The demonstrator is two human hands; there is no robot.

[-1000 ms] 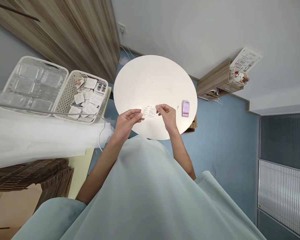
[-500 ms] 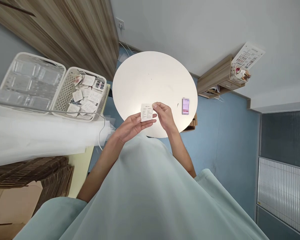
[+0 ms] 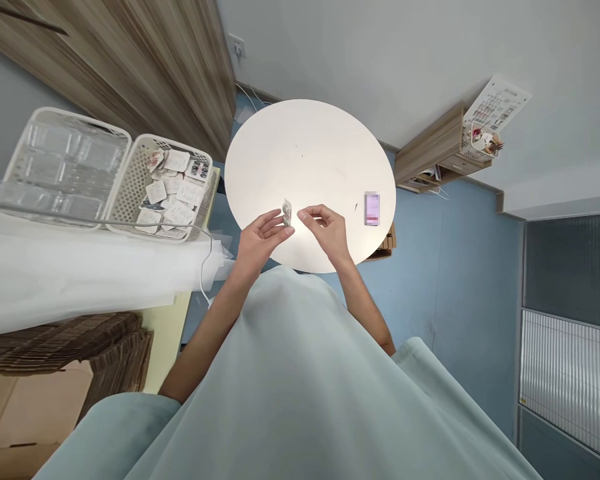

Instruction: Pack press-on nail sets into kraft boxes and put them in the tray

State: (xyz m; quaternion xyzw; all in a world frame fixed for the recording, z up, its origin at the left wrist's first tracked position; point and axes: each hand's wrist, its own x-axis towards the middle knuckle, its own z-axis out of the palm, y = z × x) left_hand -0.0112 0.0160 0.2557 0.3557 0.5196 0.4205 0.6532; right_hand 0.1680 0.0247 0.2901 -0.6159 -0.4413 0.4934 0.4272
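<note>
My left hand (image 3: pixel 260 241) holds a small printed card (image 3: pixel 287 213) between its thumb and fingers over the near part of the white round table (image 3: pixel 310 133). The card is turned nearly edge-on, with a patterned face partly showing. To its right is my right hand (image 3: pixel 327 233), thumb and index finger pinched, a small gap away from the card. Whatever the pinch may hold is too small to make out.
A phone (image 3: pixel 372 209) lies on the table's right side, near a small dark mark. At left stand a basket of similar cards (image 3: pixel 125 180), a basket of clear plastic boxes (image 3: pixel 40 113), white wrapping sheets (image 3: pixel 80 273) and folded cardboard (image 3: pixel 120 353). A wooden shelf (image 3: pixel 430 143) stands at right.
The card has turned from its text side facing me to nearly edge-on. My right hand has let go of its corner and moved slightly apart.
</note>
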